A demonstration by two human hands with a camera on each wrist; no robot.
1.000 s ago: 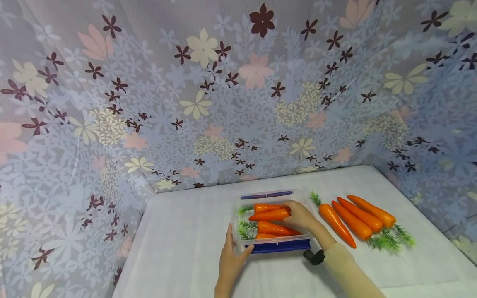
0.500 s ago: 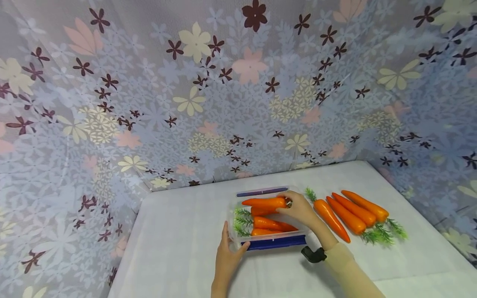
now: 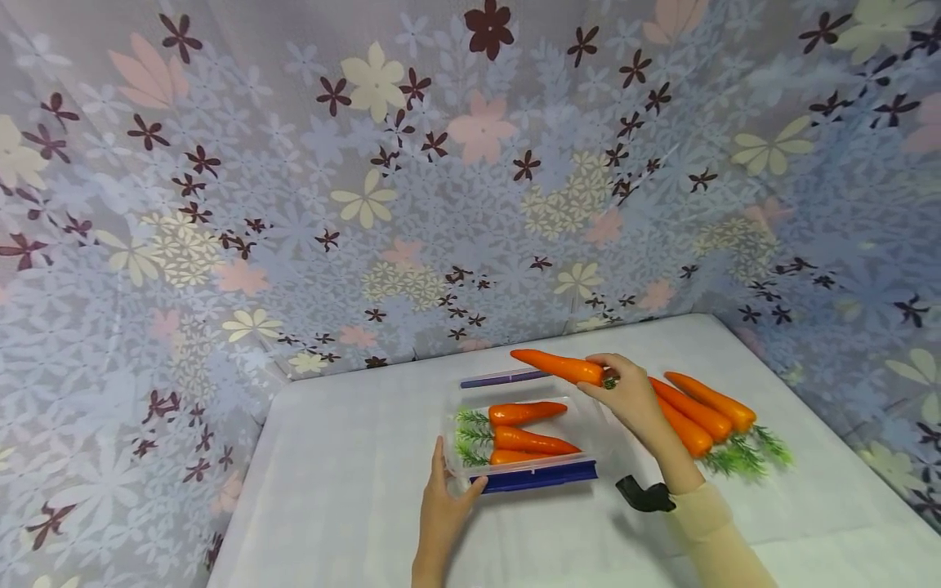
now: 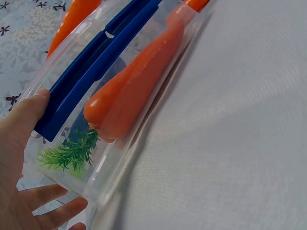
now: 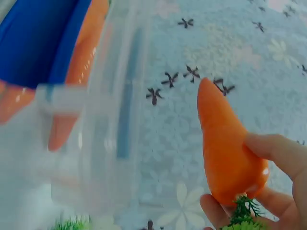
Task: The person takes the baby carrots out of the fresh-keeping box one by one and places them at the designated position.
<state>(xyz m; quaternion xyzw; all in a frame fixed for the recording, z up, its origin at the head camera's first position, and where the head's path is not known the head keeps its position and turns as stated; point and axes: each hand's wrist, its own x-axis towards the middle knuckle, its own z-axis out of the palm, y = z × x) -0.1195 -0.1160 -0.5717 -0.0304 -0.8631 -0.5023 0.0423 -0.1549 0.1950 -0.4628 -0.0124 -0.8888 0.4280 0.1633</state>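
Observation:
An orange carrot (image 3: 557, 365) with a green tuft is gripped at its thick end by my right hand (image 3: 635, 400), raised above the back right of a clear plastic container (image 3: 584, 425). In the right wrist view, thumb and fingers pinch this carrot (image 5: 223, 148) near its leafy tuft. My left hand (image 3: 443, 518) holds the container's front left corner. Its thumb lies on the blue clip (image 4: 91, 72), with the fingers at the end wall in the left wrist view. Inside lie three carrots (image 3: 535, 441), their green tops toward the left end.
Right of the container, more carrots (image 3: 709, 396) lie on the white-covered table (image 3: 353, 457), partly behind my right arm. A black wrist-worn device (image 3: 645, 494) sits at the right sleeve. A flowered curtain (image 3: 412, 204) hangs behind the table.
My right hand has lifted the carrot out of the container and carried it up and to the right. The left hand has stayed at the container's corner. The head view has shifted slightly.

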